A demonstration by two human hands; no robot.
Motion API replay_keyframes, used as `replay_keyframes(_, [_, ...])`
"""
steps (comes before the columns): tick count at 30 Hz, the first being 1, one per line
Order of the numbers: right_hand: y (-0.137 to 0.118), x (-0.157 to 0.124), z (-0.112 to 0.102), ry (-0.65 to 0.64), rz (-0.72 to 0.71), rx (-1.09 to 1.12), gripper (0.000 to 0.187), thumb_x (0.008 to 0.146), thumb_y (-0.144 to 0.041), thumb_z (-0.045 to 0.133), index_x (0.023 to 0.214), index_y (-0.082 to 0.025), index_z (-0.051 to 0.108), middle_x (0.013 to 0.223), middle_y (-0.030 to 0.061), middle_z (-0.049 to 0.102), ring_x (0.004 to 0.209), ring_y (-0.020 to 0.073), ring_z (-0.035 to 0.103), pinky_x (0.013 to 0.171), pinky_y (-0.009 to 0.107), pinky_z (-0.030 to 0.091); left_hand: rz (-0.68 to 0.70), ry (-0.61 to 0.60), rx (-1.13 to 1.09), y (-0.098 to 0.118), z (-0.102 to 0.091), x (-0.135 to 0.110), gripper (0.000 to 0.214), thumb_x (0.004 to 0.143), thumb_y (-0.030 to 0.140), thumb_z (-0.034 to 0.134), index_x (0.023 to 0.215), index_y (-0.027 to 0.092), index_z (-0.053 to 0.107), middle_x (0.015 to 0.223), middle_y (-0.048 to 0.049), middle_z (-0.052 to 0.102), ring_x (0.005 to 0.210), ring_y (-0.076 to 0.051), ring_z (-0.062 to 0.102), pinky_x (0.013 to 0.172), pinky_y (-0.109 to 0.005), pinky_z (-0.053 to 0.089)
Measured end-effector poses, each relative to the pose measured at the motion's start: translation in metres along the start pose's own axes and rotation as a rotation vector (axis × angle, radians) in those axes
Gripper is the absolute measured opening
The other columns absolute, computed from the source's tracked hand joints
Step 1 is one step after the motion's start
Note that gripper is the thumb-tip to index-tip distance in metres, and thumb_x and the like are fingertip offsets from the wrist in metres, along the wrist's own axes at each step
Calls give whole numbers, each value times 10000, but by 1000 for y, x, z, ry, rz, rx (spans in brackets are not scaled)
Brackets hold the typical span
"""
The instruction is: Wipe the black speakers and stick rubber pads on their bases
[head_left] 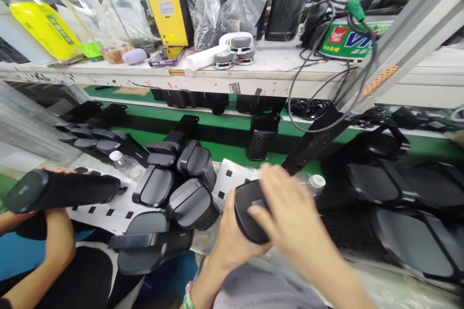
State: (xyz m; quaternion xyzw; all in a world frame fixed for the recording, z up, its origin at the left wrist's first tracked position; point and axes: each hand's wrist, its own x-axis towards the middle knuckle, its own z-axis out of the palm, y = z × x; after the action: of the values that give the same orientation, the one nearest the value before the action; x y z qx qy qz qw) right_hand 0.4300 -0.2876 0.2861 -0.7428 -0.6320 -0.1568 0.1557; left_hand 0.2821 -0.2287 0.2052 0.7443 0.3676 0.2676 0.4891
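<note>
A black speaker housing [250,219] stands in front of me, its smooth rounded end facing up. My left hand [230,244] is closed around the housing's near left side. Over its right edge lies my right hand [286,198], slightly blurred, with fingers stretched out and the thumb apart on the end face. Beside that thumb is a small greyish patch [258,203], too unclear to name. A white sheet with black squares [226,178] lies behind the housing. Just left stand several similar black housings with strap handles [192,203].
At left, a co-worker's hands [58,217] hold a long black speaker [68,190]. More housings [416,236] crowd the right side. Clear bottles [126,164] stand on the bench. A shelf [268,75] with speaker drivers [237,48] crosses ahead; a cable [300,128] hangs from it.
</note>
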Motion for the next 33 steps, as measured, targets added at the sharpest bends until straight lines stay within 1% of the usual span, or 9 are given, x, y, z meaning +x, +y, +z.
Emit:
replay_keyframes(2, [-19,6,14,-160,-33,123,533,1002,-401,304,1435,-148,485,1490,110,472,1398,318,377,1098,532,336,-34,23,-9,-2,2,2,1245,578,394,847,1498,192,33,1534,-230,359,1421,-383,387,1158,-625,332])
replay_keyframes(4, [-22,11,23,-299,114,234,550,994,-355,289,1481,-139,430,1535,107,403,1422,334,343,1094,567,341,-37,59,4,-4,5,3,1230,549,377,857,1489,200,84,1524,-220,377,1399,-386,418,1145,-627,348])
replay_keyframes(7, [6,5,31,-372,346,591,611,997,-445,268,1524,-146,352,1568,117,339,1437,290,339,1145,541,314,23,97,21,-6,6,2,1101,516,356,864,1428,208,266,1498,-200,403,1390,-392,421,1131,-619,369])
replay_keyframes(11, [52,-36,51,-453,410,1094,820,916,-637,413,1573,-190,211,1600,129,265,1464,239,291,1204,463,223,71,228,-24,-14,1,-5,966,495,291,846,1343,240,387,1390,-144,510,1308,-368,504,1115,-593,393])
replay_keyframes(16, [49,-85,85,-656,327,955,1342,541,-541,844,1588,-174,89,1631,192,94,1503,331,116,1207,516,131,72,301,-223,-24,-3,-12,925,551,592,805,1309,236,413,1298,-114,555,1203,-347,580,1031,-510,495])
replay_keyframes(22, [30,-96,82,-588,278,955,1255,526,-326,818,1580,-171,154,1593,192,246,1455,346,271,1193,499,223,-19,164,-510,-38,-10,-21,1073,476,762,789,1337,277,368,1323,-118,586,1199,-354,607,988,-459,547])
replay_keyframes(25, [34,-114,79,-595,268,779,1173,553,-316,781,1572,-177,217,1591,179,260,1462,374,238,1193,523,218,-219,-16,-596,-43,-20,-27,925,747,880,369,1446,277,317,1487,-120,494,1367,-323,483,1102,-473,462])
replay_keyframes(27, [38,-128,80,-601,267,641,1117,579,-322,746,1568,-188,243,1595,166,258,1467,386,214,1191,550,201,-349,-123,-434,-43,-24,-23,845,870,779,85,1502,251,276,1575,-85,380,1452,-258,364,1178,-452,365])
replay_keyframes(33, [49,-154,92,-680,189,377,939,654,-185,608,1537,-290,309,1582,125,312,1455,392,254,1152,619,226,-389,-165,81,-46,16,62,803,842,524,646,1506,213,321,1617,-75,297,1496,-224,262,1224,-336,247])
